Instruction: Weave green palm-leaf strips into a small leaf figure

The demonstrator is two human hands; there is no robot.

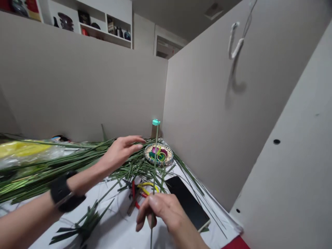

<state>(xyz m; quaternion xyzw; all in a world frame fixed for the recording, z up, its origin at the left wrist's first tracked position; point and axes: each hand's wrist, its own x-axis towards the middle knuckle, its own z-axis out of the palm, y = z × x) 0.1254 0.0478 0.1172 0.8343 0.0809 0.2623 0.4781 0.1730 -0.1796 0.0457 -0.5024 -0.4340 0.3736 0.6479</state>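
White cloth covers a tabletop walled in by pale partitions. The right hand is almost closed, its thumb and fingers pinching a slim green stem low down, and the stem rises upright to a teal tip. It looks light and springy, so it would probably whip if held high; a low pinch like this seems the steadier hold. The left hand, a black wrist strap on its arm, reaches forward open and empty, fingers extended, and whether it touches the long green leaves below is hard to tell. Those leaves spread up to a round woven dish. Red-and-yellow pliers lie in front of the dish, a black smartphone to its front right.
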